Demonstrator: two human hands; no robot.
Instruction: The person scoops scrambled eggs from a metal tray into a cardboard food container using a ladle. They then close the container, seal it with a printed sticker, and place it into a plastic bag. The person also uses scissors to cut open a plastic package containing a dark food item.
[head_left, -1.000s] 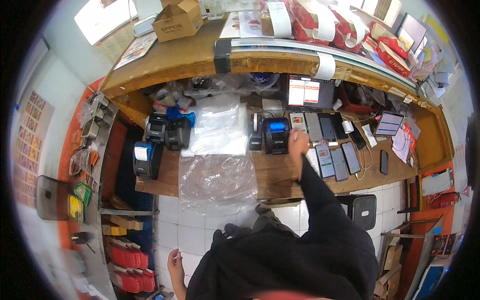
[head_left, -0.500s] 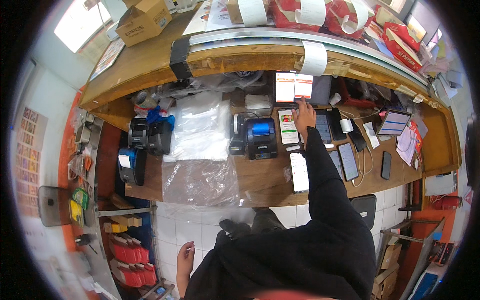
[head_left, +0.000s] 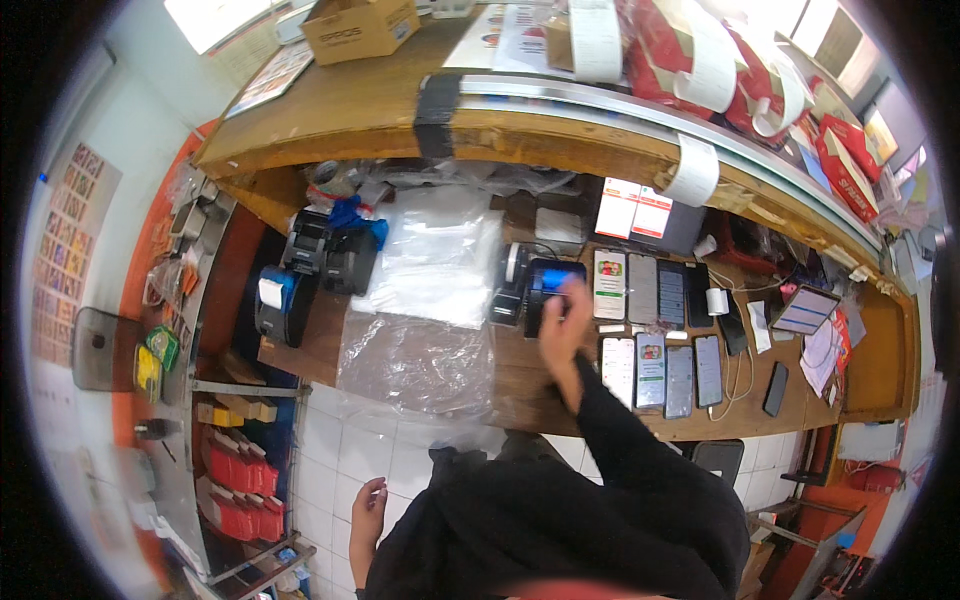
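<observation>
My right hand (head_left: 563,325), smeared by motion, is at the front of a black receipt printer (head_left: 540,268) with a blue top and partly covers it. Its fingers are too blurred to read. A second, smaller black printer (head_left: 508,290) stands just left of it. Right of the hand, several smartphones lie in two rows, among them a lit phone (head_left: 609,285) and a white-screened phone (head_left: 618,370). A tablet (head_left: 635,208) with white and orange panels leans behind them. My left hand (head_left: 368,518) hangs low beside my body, loosely bent, with nothing seen in it.
A stack of clear plastic bags (head_left: 430,255) covers the desk's middle left, beside more black printers (head_left: 350,260). A wooden shelf (head_left: 560,140) overhangs the back, with a paper strip (head_left: 692,170) dangling. A paper roll (head_left: 717,301), cables and a tilted tablet (head_left: 808,310) occupy the right.
My right hand has left the tablet at the back and moved left and nearer, to the receipt printer. The view has shifted and tilted. My left hand still hangs low.
</observation>
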